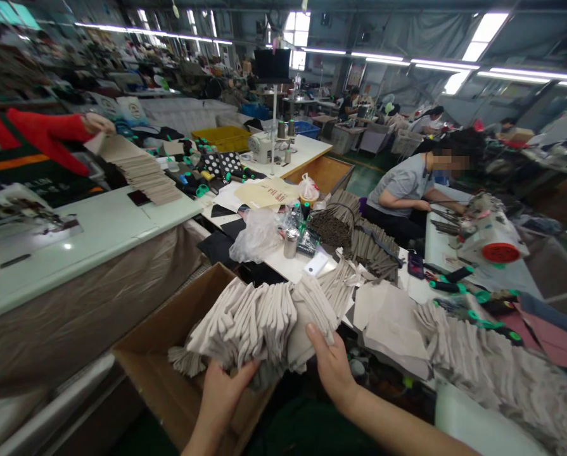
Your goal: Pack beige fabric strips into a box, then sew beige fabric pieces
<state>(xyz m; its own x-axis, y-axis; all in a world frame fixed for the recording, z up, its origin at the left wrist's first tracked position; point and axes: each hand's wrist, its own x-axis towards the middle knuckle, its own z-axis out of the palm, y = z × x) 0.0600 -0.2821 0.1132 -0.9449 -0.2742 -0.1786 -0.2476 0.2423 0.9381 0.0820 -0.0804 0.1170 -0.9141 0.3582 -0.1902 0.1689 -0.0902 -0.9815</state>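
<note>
Being gripped by the fingers [313, 334] of left hand [222, 387] and right hand [334, 366], the cloth [249, 320] is likely kept neat, partly over the box [145, 373].

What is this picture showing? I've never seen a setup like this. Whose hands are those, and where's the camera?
There is no robot here, just a person with bare hands. The single picture comes from a camera worn on the head, looking forward and down. The left hand and right hand hold a bundle of pale folded fabric pieces; an open cardboard box shows below it. On the white table beyond are a crumpled clear plastic bag and a metal canister. To the right, a co-worker in a grey shirt sits at a sewing machine.
</note>
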